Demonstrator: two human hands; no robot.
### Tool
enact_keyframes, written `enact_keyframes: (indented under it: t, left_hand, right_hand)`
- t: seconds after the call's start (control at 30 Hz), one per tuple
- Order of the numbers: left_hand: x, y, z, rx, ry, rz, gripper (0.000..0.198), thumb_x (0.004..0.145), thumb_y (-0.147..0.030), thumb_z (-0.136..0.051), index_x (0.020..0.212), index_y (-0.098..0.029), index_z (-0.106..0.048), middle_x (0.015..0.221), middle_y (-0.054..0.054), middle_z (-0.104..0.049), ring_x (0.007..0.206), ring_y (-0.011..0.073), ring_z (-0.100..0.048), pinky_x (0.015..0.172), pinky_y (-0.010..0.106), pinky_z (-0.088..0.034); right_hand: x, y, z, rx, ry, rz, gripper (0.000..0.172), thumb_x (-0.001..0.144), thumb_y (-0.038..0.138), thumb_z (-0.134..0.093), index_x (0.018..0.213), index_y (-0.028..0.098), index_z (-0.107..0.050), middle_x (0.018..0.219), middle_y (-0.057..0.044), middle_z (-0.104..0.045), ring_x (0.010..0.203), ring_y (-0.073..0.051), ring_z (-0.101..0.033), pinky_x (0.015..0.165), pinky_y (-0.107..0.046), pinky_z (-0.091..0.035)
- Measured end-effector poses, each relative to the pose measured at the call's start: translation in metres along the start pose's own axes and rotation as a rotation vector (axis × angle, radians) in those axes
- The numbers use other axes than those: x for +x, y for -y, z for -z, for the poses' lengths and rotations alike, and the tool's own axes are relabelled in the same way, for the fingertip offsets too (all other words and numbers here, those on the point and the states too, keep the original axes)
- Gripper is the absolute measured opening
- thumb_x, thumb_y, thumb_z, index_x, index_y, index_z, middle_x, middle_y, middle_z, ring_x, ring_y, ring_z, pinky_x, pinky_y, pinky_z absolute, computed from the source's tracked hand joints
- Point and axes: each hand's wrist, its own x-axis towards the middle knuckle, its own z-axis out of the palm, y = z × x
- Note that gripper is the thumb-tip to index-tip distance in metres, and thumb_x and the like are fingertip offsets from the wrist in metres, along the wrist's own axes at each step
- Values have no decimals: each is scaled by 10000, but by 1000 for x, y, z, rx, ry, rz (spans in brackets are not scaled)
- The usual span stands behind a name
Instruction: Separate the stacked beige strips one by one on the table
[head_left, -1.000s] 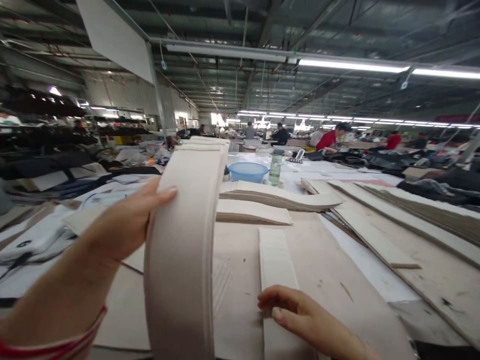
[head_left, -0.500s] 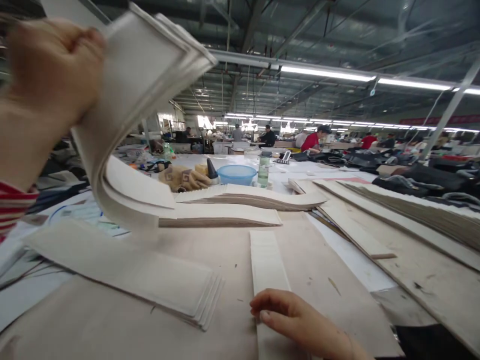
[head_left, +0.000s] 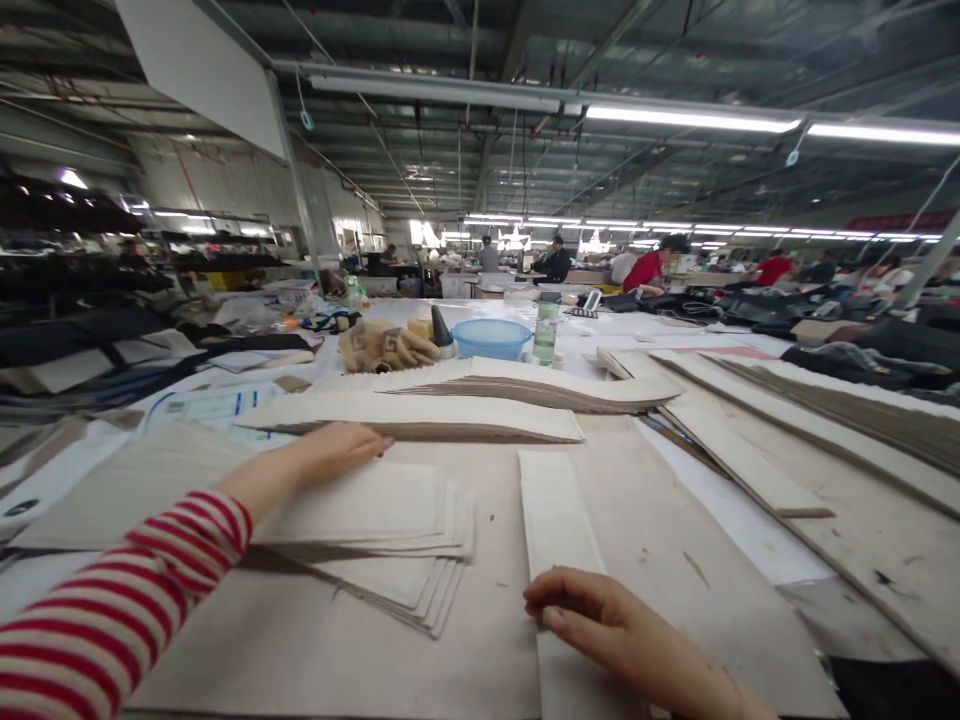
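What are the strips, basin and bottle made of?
Strips: probably stiffened fabric or card; matte off-white, thin layers fanned at the ends, and a stack behind bends in a smooth wave.
Basin: likely plastic; even light blue, thin-walled look.
Bottle: plastic or glass, can't tell which; pale green and looks see-through.

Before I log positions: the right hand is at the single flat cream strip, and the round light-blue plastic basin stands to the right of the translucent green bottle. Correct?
Not quite: the head view shows the round light-blue plastic basin to the left of the translucent green bottle. The right hand is indeed at the single flat cream strip.
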Motion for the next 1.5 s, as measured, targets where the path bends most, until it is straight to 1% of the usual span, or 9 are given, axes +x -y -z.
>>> enact_keyframes:
  t: [0.1,0.23,0.33,0.47,0.57,0.67,0.8,1.3,1.5]
  left_hand:
    - [-14,31,-48,40,96,-87,333,801,-398,-438,790,-147,-656,820,60,-667,797,187,-592,779,256,-424]
    - [-15,54,-62,170,13,-128,387,867,-376,-300,941,-143,-599,945,93,-623,899,216,-540,845,328,-386]
    - [-14,28,-62,145,-7,-203,325,863,-347,-333,968,-161,-578,953,72,-609,910,205,-527,858,330,-378]
    - [-25,-59,-79,9,91,-398,242,875,-284,-351,947,-188,-561,928,38,-600,896,166,-526,835,283,-390]
    - [-42,-118,-101,-18,223,-545,182,849,-292,-429,966,-210,-542,935,28,-581,898,168,-519,806,278,-395]
    - [-57,-148,-121,-53,276,-597,176,819,-346,-492,914,-205,-537,922,22,-561,881,169,-511,790,272,-397]
    - [-65,-153,-135,-187,275,-514,157,824,-312,-494,928,-197,-520,950,17,-539,894,146,-499,781,235,-395]
    - [-106,-161,-136,-345,309,-334,93,834,-228,-469,913,-215,-517,949,24,-524,887,154,-490,800,265,-398]
    - [-95,-157,-135,-338,285,-313,100,825,-212,-472,912,-218,-522,902,19,-549,865,165,-504,776,288,-421]
  right_hand:
    - [0,0,0,-2,2,-1,260,784,343,-529,957,163,-597,962,-69,-617,942,-196,-557,860,-306,-408]
    - [-1,-1,0,-32,8,16,233,796,303,-519,968,167,-597,977,-57,-615,951,-179,-556,870,-293,-404]
    - [-2,-1,-1,-86,-12,34,212,811,287,-501,965,177,-597,975,-45,-616,945,-168,-558,869,-288,-409]
    - [-1,-7,1,-220,-106,132,196,839,282,-454,947,198,-594,932,-33,-620,904,-158,-565,835,-286,-434]
    - [-3,-22,14,-448,-311,227,219,848,276,-428,992,208,-577,985,-54,-606,946,-176,-547,856,-321,-428]
    - [-11,-44,34,-686,-587,167,304,842,333,-433,1088,189,-538,1053,-94,-593,1011,-221,-523,893,-398,-403]
    - [-21,-65,43,-760,-625,34,420,839,394,-428,1186,160,-468,1063,-103,-597,1006,-236,-532,884,-427,-413]
    - [-50,-59,5,-859,-678,109,393,815,310,-502,1188,202,-444,1111,-93,-531,1048,-226,-484,895,-408,-432]
    - [-40,-50,1,-924,-478,301,268,843,198,-458,1098,232,-532,1069,-62,-561,1032,-198,-489,907,-375,-436]
